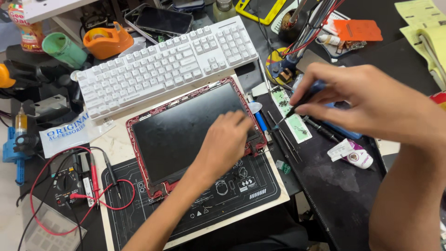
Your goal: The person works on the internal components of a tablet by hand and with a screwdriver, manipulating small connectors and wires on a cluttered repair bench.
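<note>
Under the left hand [226, 142] — red-framed tablet's [186, 128] corner hidden, screwdriver [304, 98] half-covered.

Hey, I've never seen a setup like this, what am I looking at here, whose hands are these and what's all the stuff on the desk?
This is one picture from a camera worn on a person's head, looking down at their own two bare hands over a crowded repair bench. The left hand rests flat on a dark screen panel with a red frame, which lies on a black work mat. The right hand holds a thin pointed tool, its tip over a small green strip with tiny parts. Behind the panel lies a white keyboard. To the left sit a multimeter with red and black leads and an orange tape dispenser. A small white tube lies at the right.
</note>
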